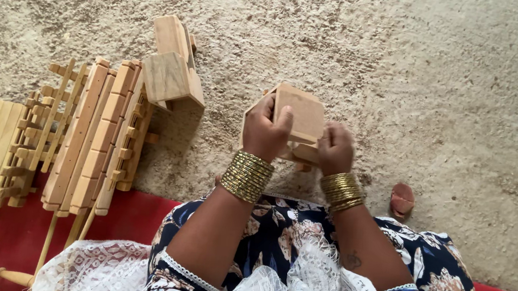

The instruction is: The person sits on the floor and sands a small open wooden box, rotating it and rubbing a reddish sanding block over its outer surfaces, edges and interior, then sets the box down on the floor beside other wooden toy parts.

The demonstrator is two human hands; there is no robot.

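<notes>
A small wooden box-like piece (301, 114) made of pale flat boards is held over the sandy ground in both hands. My left hand (265, 130) grips its left side, thumb pressed on the top board. My right hand (335, 148) holds the lower right corner, fingers curled under it. Both wrists carry stacks of gold bangles (246, 176). My lap in a dark flowered dress with white lace (297, 271) lies just below.
Left of me lie several wooden slatted frames with pegs (96, 138), leaning on a red mat (18, 236). Another wooden box piece (172, 66) rests on top of them. A small reddish object (402, 199) sits on the ground at right.
</notes>
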